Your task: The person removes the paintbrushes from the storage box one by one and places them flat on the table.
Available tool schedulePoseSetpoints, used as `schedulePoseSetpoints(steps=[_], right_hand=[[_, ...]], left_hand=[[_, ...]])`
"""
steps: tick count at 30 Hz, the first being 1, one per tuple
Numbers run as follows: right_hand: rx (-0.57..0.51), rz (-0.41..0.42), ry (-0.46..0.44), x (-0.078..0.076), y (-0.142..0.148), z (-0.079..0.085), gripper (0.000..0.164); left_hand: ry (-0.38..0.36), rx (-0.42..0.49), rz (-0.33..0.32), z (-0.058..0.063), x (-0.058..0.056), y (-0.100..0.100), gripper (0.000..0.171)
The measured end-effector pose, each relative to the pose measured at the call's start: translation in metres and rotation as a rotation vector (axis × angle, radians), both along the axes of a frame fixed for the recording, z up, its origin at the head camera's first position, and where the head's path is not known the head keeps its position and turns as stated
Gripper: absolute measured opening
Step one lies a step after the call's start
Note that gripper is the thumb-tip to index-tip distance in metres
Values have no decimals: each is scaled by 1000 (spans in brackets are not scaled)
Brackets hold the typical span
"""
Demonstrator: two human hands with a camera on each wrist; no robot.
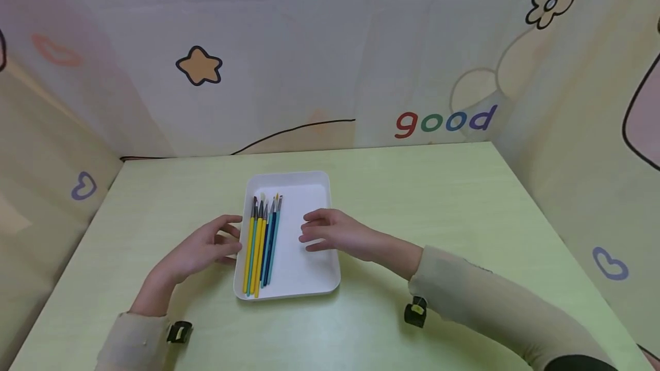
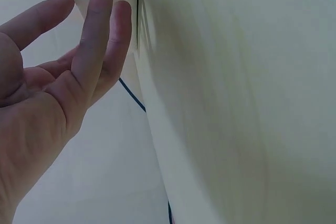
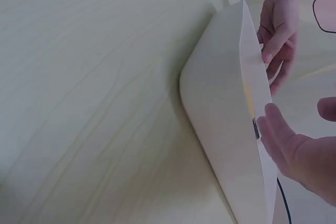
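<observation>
Head view, brushes (image 1: pixel 259 245): they lie close together in the left part of the white tray (image 1: pixel 309 271), which sits on the bench (image 1: pixel 423 205).
Brush direction, head view: bristles point away from you, handles toward you; the long axis runs near to far, leaning slightly right at the bristle end, roughly along the tray's long sides.
Left hand (image 1: pixel 208 245), head view: your fingers are loosely bent and apart at the tray's left rim, pinching nothing; contact is hard to tell.
Right hand (image 1: pixel 335 233), head view: it hangs over the tray's right side, fingers slightly parted, gripping nothing.
Risk to the brushes: a sideways sweep of your right hand would probably roll them over one another.
Risk to the tray: a one-sided push on its rim might slide it across the bench.
Left wrist view: your fingers are spread near what looks like the tray's pale wall; no brushes show.
Right wrist view: your fingers are near the rim; a yellow sliver shows there, probably a brush; contact is unclear.
</observation>
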State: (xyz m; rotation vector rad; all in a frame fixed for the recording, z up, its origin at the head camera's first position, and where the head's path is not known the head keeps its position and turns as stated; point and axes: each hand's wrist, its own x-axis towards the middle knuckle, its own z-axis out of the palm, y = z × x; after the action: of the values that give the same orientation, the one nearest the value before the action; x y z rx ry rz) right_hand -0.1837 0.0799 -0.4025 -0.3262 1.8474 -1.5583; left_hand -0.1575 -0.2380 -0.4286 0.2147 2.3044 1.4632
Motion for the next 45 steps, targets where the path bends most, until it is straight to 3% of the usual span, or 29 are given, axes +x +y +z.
schedulePoseSetpoints(steps=[6,15,33,39,45], right_hand=[[4,-36,-78,-5,-23,-4,53],[-76,-91,-199,-6,-48,-18,54],[-148,-116,-234,-13,-75,-28,37],[-162,-141,-258,-13,-83,-33,37],[-148,-141,-223,-15,-91,-41,42]], left_hand=[[-13,-8,1,1,0,2,65],[-47,25,-9,-4,-1,2,64],[-35,77,-40,-2,-2,0,65],[-47,77,-35,-2,-2,1,67],[-55,64,-36,0,-2,2,68]])
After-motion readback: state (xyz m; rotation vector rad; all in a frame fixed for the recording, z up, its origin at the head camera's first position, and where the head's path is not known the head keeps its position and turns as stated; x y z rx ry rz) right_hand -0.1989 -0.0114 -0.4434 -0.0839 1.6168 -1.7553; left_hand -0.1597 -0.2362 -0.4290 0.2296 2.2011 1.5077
